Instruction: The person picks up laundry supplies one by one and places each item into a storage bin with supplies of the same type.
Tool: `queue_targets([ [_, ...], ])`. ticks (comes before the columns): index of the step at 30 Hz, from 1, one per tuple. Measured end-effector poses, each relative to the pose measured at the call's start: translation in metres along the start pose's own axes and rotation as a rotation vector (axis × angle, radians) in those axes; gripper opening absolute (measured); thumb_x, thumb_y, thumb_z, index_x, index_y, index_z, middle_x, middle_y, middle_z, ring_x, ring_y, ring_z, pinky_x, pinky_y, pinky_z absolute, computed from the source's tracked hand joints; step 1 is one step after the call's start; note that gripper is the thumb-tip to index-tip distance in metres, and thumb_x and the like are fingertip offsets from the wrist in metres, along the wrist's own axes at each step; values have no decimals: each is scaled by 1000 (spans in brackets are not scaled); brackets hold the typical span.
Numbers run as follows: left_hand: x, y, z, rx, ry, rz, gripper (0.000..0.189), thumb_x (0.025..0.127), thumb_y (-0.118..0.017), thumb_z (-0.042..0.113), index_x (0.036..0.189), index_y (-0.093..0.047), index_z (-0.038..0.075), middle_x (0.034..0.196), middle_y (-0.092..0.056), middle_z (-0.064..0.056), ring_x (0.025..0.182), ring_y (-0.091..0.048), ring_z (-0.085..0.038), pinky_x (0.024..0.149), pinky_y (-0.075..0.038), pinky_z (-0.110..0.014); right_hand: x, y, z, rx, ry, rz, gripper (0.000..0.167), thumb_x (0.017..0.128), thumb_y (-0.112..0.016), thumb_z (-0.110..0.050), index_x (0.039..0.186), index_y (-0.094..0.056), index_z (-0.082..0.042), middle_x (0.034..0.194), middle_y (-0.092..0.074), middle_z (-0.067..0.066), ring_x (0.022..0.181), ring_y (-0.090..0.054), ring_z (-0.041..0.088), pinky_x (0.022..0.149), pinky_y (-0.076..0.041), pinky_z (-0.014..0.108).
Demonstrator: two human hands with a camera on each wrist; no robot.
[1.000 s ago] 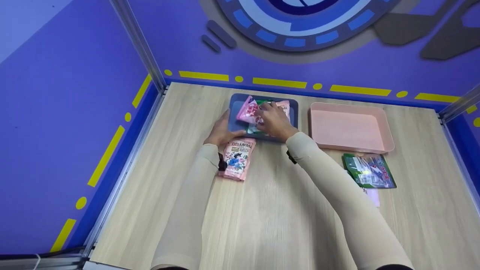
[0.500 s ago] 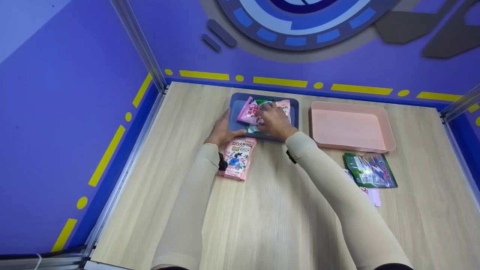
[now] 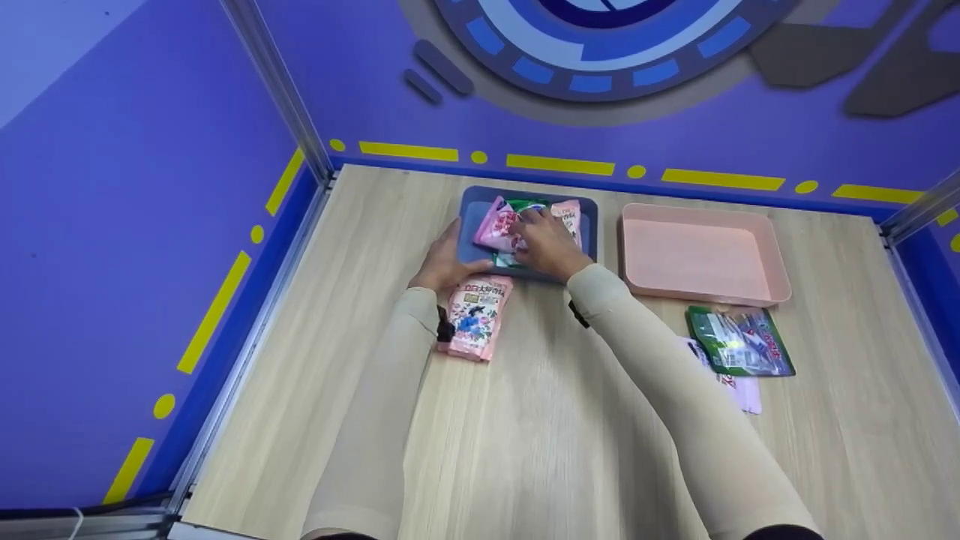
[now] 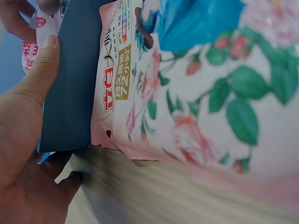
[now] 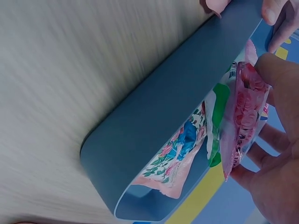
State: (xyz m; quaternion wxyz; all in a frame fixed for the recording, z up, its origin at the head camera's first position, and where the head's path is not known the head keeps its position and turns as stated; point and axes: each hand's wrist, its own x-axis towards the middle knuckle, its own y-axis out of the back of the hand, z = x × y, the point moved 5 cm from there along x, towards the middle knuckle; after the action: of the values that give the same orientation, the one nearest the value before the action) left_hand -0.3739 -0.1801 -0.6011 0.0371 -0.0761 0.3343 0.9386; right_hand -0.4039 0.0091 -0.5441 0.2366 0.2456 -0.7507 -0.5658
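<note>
At the table's far side, my left hand (image 3: pixel 441 261) grips the near-left corner of a blue-grey tray (image 3: pixel 471 223). Its thumb (image 4: pixel 44 63) lies over the rim. My right hand (image 3: pixel 553 244) reaches into the tray and holds a glossy pink packet (image 5: pixel 247 107) between thumb and fingers. Below that packet lies a green-and-white packet (image 5: pixel 216 116), partly covered. A pink floral packet (image 5: pixel 180 144) is at the tray's right end. A similar floral packet (image 3: pixel 476 319), printed with a blue figure, lies on the table by my left wrist, close to the tray's near wall.
Right of the blue-grey tray stands a pink tray (image 3: pixel 690 255). In front of it a green pouch (image 3: pixel 742 341) partly covers a lilac packet (image 3: pixel 746 394). Purple-blue panels (image 3: pixel 420 120) wall in the table (image 3: pixel 540 420) at the back and sides.
My right forearm has shifted slightly left, showing more of the lilac packet. Both hands, the packets and the trays stay nearly where they were.
</note>
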Motion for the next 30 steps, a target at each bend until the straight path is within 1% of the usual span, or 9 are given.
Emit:
queue_targets([
  [4, 0, 0, 1, 0, -8, 0, 115, 85, -85, 41, 167, -8, 19, 171, -19, -5, 155, -21, -28, 125, -21, -45, 2, -1, -1, -31, 21, 20, 35, 88, -76, -16, 121, -72, -6, 135, -58, 20, 122, -52, 42, 104, -45, 62],
  [7, 1, 0, 0, -6, 0, -6, 115, 85, -85, 40, 167, -7, 20, 172, -17, -3, 156, -19, -27, 125, -21, -45, 3, -2, -1, -50, 21, 27, 34, 87, -76, -16, 119, -72, -5, 137, -58, 22, 123, -53, 44, 103, -46, 63],
  [10, 1, 0, 1, -7, -7, -4, 114, 85, -85, 40, 167, -8, 20, 171, -19, -3, 156, -20, -27, 125, -21, -44, 3, -2, -1, -53, 9, 11, 34, 89, -75, -17, 120, -72, -5, 142, -55, 22, 128, -51, 44, 107, -43, 63],
  [14, 0, 0, 0, -4, -15, -1, 113, 85, -85, 40, 167, -9, 20, 171, -20, -3, 156, -22, -26, 125, -21, -44, 4, -4, -1, -63, -7, -17, 34, 92, -72, -18, 123, -71, -5, 148, -52, 22, 138, -45, 43, 116, -32, 63],
  [19, -1, -1, -1, -12, -2, -6, 115, 85, -85, 41, 167, -7, 20, 171, -18, -3, 156, -20, -27, 125, -21, -45, 3, -6, 0, -76, -38, -45, 35, 95, -69, -20, 127, -70, -7, 155, -46, 22, 145, -38, 44, 119, -23, 65],
  [23, -1, -1, -1, -29, 4, -1, 115, 84, -86, 41, 167, -8, 20, 171, -20, -4, 155, -21, -28, 125, -22, -45, 3, -6, 0, -84, -47, -43, 35, 97, -69, -21, 129, -70, -9, 157, -42, 22, 146, -36, 46, 120, -21, 66],
  [27, -1, -1, -2, -46, 26, -3, 116, 84, -86, 42, 167, -8, 20, 171, -19, -4, 156, -21, -28, 125, -22, -45, 3, -4, -1, -80, -47, -28, 35, 98, -69, -22, 130, -70, -9, 158, -42, 23, 146, -35, 47, 119, -21, 67],
  [30, 0, -1, -3, -46, 39, -1, 116, 84, -85, 41, 167, -7, 19, 172, -18, -4, 156, -19, -28, 125, -21, -45, 3, -3, -2, -76, -30, -11, 36, 98, -69, -23, 132, -68, -10, 157, -41, 24, 146, -35, 48, 119, -22, 67],
])
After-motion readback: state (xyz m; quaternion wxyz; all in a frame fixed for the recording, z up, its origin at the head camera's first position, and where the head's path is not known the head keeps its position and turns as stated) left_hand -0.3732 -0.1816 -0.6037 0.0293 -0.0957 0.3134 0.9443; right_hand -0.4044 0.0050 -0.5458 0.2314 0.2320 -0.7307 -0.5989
